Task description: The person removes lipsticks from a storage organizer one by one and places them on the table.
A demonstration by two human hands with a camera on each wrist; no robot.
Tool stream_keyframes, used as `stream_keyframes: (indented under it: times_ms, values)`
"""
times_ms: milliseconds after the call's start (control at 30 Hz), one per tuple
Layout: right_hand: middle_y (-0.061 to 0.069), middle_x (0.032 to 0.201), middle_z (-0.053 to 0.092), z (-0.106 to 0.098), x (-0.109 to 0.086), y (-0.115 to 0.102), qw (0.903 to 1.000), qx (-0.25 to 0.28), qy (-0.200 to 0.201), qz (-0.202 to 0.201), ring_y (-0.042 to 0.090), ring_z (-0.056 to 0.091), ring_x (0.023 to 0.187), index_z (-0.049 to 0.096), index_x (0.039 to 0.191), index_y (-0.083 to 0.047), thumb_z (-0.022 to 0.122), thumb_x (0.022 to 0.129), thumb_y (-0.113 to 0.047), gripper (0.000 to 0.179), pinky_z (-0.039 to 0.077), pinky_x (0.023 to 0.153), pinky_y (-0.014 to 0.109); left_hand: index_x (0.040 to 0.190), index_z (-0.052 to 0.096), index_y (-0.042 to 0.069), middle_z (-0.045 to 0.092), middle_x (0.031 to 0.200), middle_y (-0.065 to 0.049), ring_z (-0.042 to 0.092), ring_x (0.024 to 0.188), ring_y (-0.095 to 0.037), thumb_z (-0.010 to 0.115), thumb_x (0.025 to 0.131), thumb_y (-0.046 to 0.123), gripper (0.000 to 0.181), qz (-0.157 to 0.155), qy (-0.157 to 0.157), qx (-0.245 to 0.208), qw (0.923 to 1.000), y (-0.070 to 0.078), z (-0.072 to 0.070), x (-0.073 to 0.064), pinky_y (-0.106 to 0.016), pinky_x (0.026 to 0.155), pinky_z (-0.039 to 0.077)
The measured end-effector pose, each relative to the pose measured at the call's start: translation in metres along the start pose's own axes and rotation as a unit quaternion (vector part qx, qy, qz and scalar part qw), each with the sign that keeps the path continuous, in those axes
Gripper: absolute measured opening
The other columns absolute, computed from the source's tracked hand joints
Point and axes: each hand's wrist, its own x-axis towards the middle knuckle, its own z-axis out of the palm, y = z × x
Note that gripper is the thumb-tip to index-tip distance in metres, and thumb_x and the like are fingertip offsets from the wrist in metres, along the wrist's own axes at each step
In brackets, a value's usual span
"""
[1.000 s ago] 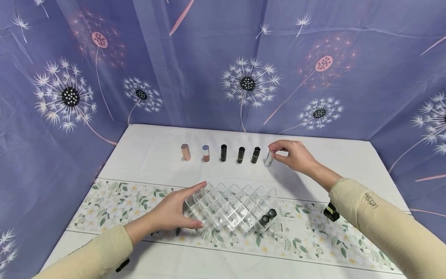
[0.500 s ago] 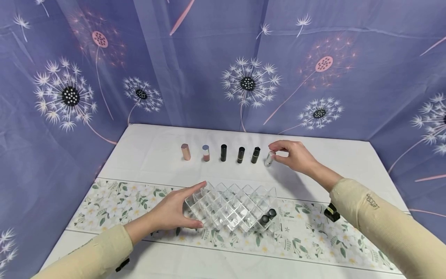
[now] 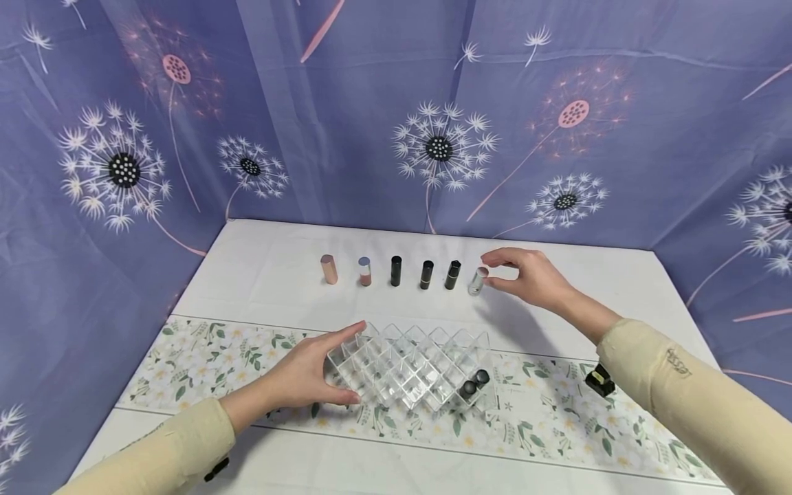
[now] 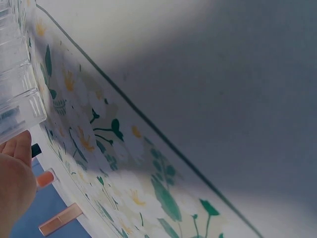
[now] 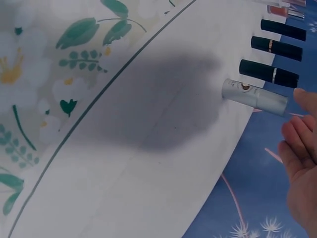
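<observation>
A clear lipstick organizer (image 3: 408, 375) with diamond-shaped compartments lies across the floral strip. Two black-topped lipsticks (image 3: 475, 383) stand in its right end. My left hand (image 3: 303, 371) holds the organizer's left end between thumb and fingers; in the left wrist view the hand (image 4: 16, 183) is partly cut off. A silver lipstick (image 3: 478, 282) stands upright at the right end of a row on the white table. Beside its top is my right hand (image 3: 526, 278), thumb and fingers spread apart. In the right wrist view, the thumb lies close to the silver lipstick (image 5: 255, 97); contact is unclear.
Leftward from the silver one, the row has three black lipsticks (image 3: 426, 275), a pink-and-silver lipstick (image 3: 365, 271) and a rose-gold lipstick (image 3: 329, 269). A purple dandelion-print curtain (image 3: 346, 124) encloses the white table (image 3: 272, 275) at the back and sides.
My right thumb and fingers have spread and drawn slightly right, letting go of the silver lipstick, which stays standing. The left hand and organizer keep their place.
</observation>
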Motion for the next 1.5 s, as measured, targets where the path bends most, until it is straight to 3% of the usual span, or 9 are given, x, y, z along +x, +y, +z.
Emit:
stream_keyframes:
  times_ms: [267,500,1000,1500]
  values:
    - [0.013,0.125,0.077,-0.01,-0.006,-0.013,0.9999,-0.001,-0.009,0.005,0.038,0.071,0.118,0.075,0.13,-0.006,0.086,0.091,-0.01,0.041,0.059,0.098,0.056,0.169,0.036,0.023,0.046,0.166,-0.007,0.051,0.146,-0.04,0.096,0.075,0.051,0.115,0.006,0.001,0.0,1.0,-0.002,0.0,0.0,-0.066,0.117,0.043]
    - [0.011,0.127,0.077,-0.014,-0.01,-0.029,0.9998,-0.001,-0.011,-0.017,0.037,0.071,0.121,0.074,0.132,-0.007,0.086,0.092,-0.012,0.043,0.059,0.1,0.054,0.169,0.037,0.021,0.046,0.166,-0.007,0.051,0.146,-0.04,0.097,0.075,0.049,0.115,0.009,0.003,0.005,0.9999,-0.002,0.0,-0.001,-0.065,0.117,0.043]
    - [0.008,0.129,0.076,-0.011,-0.021,-0.052,0.9979,-0.007,-0.012,-0.063,0.033,0.071,0.121,0.073,0.133,-0.007,0.089,0.089,-0.013,0.048,0.058,0.103,0.053,0.169,0.037,0.023,0.046,0.166,-0.006,0.05,0.147,-0.038,0.097,0.074,0.046,0.115,0.007,0.004,0.008,0.9999,-0.002,0.0,0.0,-0.063,0.119,0.042]
    - [0.005,0.134,0.075,-0.006,-0.039,-0.075,0.9973,0.012,-0.031,-0.066,0.032,0.069,0.128,0.072,0.136,-0.007,0.09,0.087,-0.015,0.053,0.054,0.11,0.052,0.169,0.037,0.026,0.046,0.166,-0.006,0.05,0.147,-0.039,0.097,0.074,0.049,0.114,0.008,0.003,0.006,0.9999,-0.001,0.0,0.001,-0.065,0.118,0.042]
